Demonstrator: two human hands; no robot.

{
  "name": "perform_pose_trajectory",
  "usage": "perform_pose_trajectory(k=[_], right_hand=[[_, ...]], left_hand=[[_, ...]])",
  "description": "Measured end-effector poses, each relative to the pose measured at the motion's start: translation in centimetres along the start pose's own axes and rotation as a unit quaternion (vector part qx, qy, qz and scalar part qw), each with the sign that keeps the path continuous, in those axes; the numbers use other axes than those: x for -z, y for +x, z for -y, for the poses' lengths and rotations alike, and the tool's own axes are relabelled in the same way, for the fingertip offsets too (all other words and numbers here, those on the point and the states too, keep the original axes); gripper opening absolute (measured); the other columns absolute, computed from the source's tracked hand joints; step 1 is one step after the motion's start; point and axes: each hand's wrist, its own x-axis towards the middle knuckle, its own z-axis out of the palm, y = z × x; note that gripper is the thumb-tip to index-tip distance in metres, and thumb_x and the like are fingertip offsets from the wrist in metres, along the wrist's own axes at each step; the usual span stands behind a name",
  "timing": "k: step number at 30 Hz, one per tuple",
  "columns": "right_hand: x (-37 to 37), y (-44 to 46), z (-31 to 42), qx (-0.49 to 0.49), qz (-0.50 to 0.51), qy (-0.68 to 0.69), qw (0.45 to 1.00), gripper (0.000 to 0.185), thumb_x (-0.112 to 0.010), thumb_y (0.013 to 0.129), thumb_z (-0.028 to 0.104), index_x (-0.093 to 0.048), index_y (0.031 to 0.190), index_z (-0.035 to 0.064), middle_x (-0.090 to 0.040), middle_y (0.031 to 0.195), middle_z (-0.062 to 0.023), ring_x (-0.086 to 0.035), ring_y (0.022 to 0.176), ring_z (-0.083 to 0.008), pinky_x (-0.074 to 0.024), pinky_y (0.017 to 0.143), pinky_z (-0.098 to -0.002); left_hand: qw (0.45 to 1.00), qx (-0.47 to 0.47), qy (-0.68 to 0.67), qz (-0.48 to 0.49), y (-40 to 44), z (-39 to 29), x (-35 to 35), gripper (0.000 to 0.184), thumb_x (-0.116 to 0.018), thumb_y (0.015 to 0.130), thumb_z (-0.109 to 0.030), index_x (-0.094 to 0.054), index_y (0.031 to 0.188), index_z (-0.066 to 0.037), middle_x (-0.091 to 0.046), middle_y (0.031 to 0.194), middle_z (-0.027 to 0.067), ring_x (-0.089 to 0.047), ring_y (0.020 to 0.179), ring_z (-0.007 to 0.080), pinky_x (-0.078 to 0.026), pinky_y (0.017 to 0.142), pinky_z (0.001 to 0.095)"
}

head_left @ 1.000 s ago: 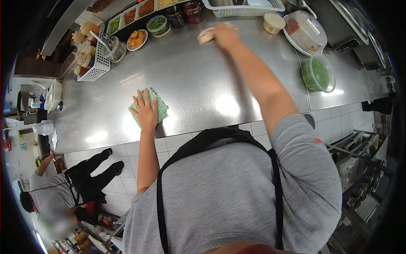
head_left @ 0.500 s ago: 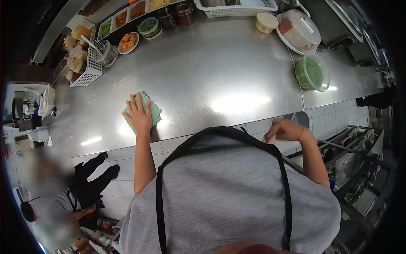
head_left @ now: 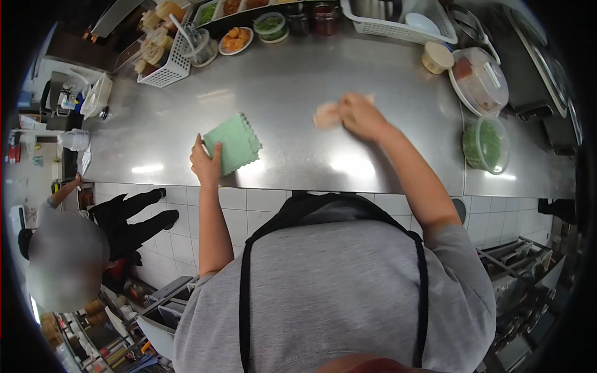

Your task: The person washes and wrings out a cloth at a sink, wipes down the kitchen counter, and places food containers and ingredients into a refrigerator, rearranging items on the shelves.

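On the counter (head_left: 286, 81) before me, the right hand (head_left: 360, 117) has fingers closed on a pale cloth (head_left: 325, 116), stretched lengthwise toward the left hand (head_left: 206, 163), which, loosely curled, touches the left side of a green cloth (head_left: 232, 146), its grip unclear.

Single head cam on the person, wide fisheye with black rounded borders, looking forward and steeply down at the surface (head_left: 280, 81) from above its near edge. Range is short: grey shirt (head_left: 336, 286) fills the lower frame on the near side of the surface, left hand (head_left: 206, 163) and right hand (head_left: 360, 118) sit mid-frame against it, white basket (head_left: 379, 28) clipped by the top edge at its far side. Coverage runs past the surface's left end and down to floor tiles (head_left: 186, 214) on its near side, lines bending toward the margins.
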Motion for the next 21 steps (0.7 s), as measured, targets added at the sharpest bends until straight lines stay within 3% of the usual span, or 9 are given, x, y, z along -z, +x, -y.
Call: perform_pose_trajectory(k=[4, 6, 7, 11, 13, 15, 18, 20, 21], right_hand=[[2.3, -9.5, 3.8, -0.08, 0.321, 0.094, 0.939, 0.015, -0.054, 0.077, 0.022, -0.064, 0.08, 0.0108, -0.057, 0.088, -0.0104, -0.054, 0.088, -0.0268, -0.0384, 0.082, -0.041], [6.3, -13.2, 5.6, -0.265, 0.452, 0.022, 0.851, 0.013, -0.061, 0.071, 0.024, -0.069, 0.076, 0.0148, -0.06, 0.099, -0.0059, -0.056, 0.095, -0.0241, -0.0421, 0.086, -0.0339], [8.8, -13.1, 6.6, -0.356, 0.48, 0.046, 0.801, 0.01, -0.063, 0.066, 0.016, -0.07, 0.074, 0.0144, -0.061, 0.088, -0.0083, -0.057, 0.085, -0.0246, -0.0453, 0.079, -0.0329], [12.3, -15.5, 1.3, -0.308, 0.027, -0.045, 0.95, 0.023, -0.06, 0.057, -0.005, -0.067, 0.073, 0.0101, -0.055, 0.083, -0.0119, -0.055, 0.079, -0.0253, -0.0454, 0.073, -0.0327], [12.1, -10.6, 1.7, -0.347, 0.067, -0.21, 0.912, 0.026, -0.059, 0.06, -0.005, -0.066, 0.08, 0.009, -0.055, 0.089, -0.0116, -0.054, 0.085, -0.027, -0.0445, 0.076, -0.0344], [9.0, -3.9, 2.2, -0.21, -0.021, -0.196, 0.957, 0.029, -0.06, 0.062, -0.001, -0.063, 0.09, 0.0079, -0.055, 0.09, -0.0114, -0.054, 0.088, -0.029, -0.0437, 0.078, -0.0351], [1.6, 9.6, 4.8, -0.164, -0.073, -0.02, 0.984, 0.02, -0.057, 0.081, 0.011, -0.058, 0.1, 0.0026, -0.057, 0.094, -0.01, -0.057, 0.083, -0.0202, -0.0473, 0.072, -0.029], [-2.7, 17.1, 6.1, -0.284, -0.04, 0.367, 0.885, 0.026, -0.054, 0.086, 0.019, -0.053, 0.108, 0.006, -0.06, 0.089, -0.0101, -0.06, 0.069, -0.0161, -0.049, 0.059, -0.0271], [-4.5, 20.5, 6.0, -0.303, -0.04, 0.409, 0.86, 0.034, -0.051, 0.088, 0.021, -0.044, 0.118, 0.0056, -0.059, 0.093, -0.0094, -0.061, 0.079, -0.0157, -0.0509, 0.066, -0.0286]], left_hand=[[0.997, -0.06, -0.036, 0.037, 2.0, 0.4, 0.9, 0.06, -0.069, 0.072, -0.031, -0.046, 0.12, -0.002, -0.052, 0.104, 0.0179, -0.049, 0.095, 0.0316, -0.042, 0.08, 0.0398], [0.994, -0.064, -0.048, 0.068, 2.9, 0.5, 1.2, 0.06, -0.069, 0.072, -0.031, -0.046, 0.119, -0.001, -0.053, 0.1, 0.0175, -0.05, 0.092, 0.0311, -0.043, 0.078, 0.0388], [0.991, -0.069, -0.059, 0.102, 3.4, 0.7, 1.3, 0.06, -0.07, 0.071, -0.03, -0.046, 0.118, 0.0, -0.054, 0.096, 0.0171, -0.051, 0.088, 0.0305, -0.043, 0.076, 0.0379], [0.971, 0.002, -0.113, 0.212, 5.7, 1.8, 2.3, 0.054, -0.072, 0.07, -0.027, -0.05, 0.11, 0.001, -0.054, 0.086, 0.0151, -0.053, 0.079, 0.0289, -0.044, 0.07, 0.0351], [0.95, -0.069, -0.122, 0.279, 7.0, 2.3, 2.3, 0.044, -0.071, 0.07, -0.023, -0.052, 0.101, 0.001, -0.055, 0.084, 0.0151, -0.054, 0.077, 0.0285, -0.045, 0.068, 0.0332], [0.948, -0.108, -0.152, 0.259, 7.4, 2.3, 2.3, 0.028, -0.068, 0.074, -0.017, -0.051, 0.087, 0.0, -0.054, 0.08, 0.0081, -0.051, 0.074, 0.0173, -0.042, 0.064, 0.0304], [0.811, 0.033, -0.454, 0.368, 8.6, 2.0, 3.5, 0.019, -0.062, 0.079, -0.017, -0.048, 0.084, -0.006, -0.051, 0.077, 0.0009, -0.049, 0.073, 0.0117, -0.042, 0.061, 0.0282], [0.794, 0.075, -0.472, 0.376, 9.9, 3.2, 4.2, 0.018, -0.062, 0.079, -0.017, -0.048, 0.084, -0.006, -0.051, 0.076, 0.0014, -0.049, 0.072, 0.011, -0.041, 0.062, 0.0266], [0.777, 0.12, -0.487, 0.38, 10.5, 3.9, 4.5, 0.018, -0.061, 0.08, -0.017, -0.048, 0.084, -0.005, -0.052, 0.075, 0.0018, -0.048, 0.071, 0.0103, -0.039, 0.063, 0.025]])
